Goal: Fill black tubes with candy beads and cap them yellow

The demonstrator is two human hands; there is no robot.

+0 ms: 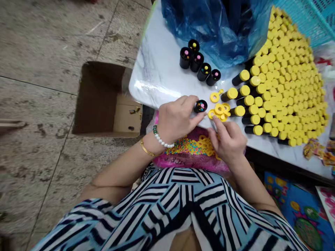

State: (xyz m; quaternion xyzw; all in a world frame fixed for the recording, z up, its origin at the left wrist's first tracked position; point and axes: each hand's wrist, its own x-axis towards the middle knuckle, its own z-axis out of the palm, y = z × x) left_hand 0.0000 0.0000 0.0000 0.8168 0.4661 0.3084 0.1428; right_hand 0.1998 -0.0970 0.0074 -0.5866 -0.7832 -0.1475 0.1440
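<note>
Over the edge of a white marble-patterned tabletop (pixel 159 75), the left hand (pixel 176 118) was curled closed around a black tube (pixel 200 106), its fingertips against the tube's side. The tube's open end faced up and showed pink, yellow and blue dots. The right hand (pixel 227 139) was half closed, with its thumb and forefinger (pixel 216 120) reaching down to a small heap of flat yellow rings (pixel 220 111). Whether those fingers had hold of a ring, I could not tell. The heap lay just beside the tube, and 1 more ring (pixel 214 97) sat a little farther up the table.

A pearl bracelet (pixel 161 139) and a thin gold bangle (pixel 146 149) circled the left wrist. Below the hands lay a pink printed bag (pixel 192 162) with a loose scatter of yellow rings (pixel 205 144) on it, and a striped blue, black and white blouse (pixel 170 205) filled the bottom of the view.

Farther up the table, 5 black tubes (pixel 196 62) with coloured dots stood in a tight cluster. To the right spread a dense block of black tubes with yellow caps (pixel 285 87). A crumpled blue plastic bag (pixel 217 31) lay beyond them, next to a teal plastic basket (pixel 306 17). Small printed packets (pixel 312 148) sat at the table's right edge. On the concrete floor (pixel 34 69) to the left stood an open cardboard box (pixel 104 101).
</note>
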